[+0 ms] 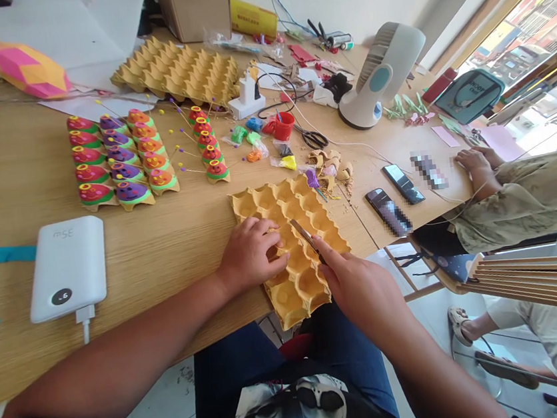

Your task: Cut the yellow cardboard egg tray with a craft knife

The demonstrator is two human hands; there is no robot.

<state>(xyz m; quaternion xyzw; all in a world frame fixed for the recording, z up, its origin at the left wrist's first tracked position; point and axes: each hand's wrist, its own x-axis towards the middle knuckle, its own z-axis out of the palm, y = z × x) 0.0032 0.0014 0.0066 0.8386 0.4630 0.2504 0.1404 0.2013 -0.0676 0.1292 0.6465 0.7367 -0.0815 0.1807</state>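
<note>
A yellow egg tray (288, 295) lies at the table's front edge, its near end jutting over my lap. My left hand (253, 252) holds it from the left, fingers bent over the cups and thumb resting on a ridge. In my right hand (354, 274) is a slim cutter knife (304, 233), gripped by its handle with the index finger along the top. Its blade points away from me and touches the tray between two rows of cups, as far as I can see. Part of the handle is hidden by my fingers.
Painted egg-cup strips (145, 160) stand at the back left, with another egg tray (182, 72) behind. A white power bank (66, 267) lies left. Scissors (311, 137), a red cup (283, 126), a fan (379, 77) and phones (403, 183) are right, near another person's hand (477, 166).
</note>
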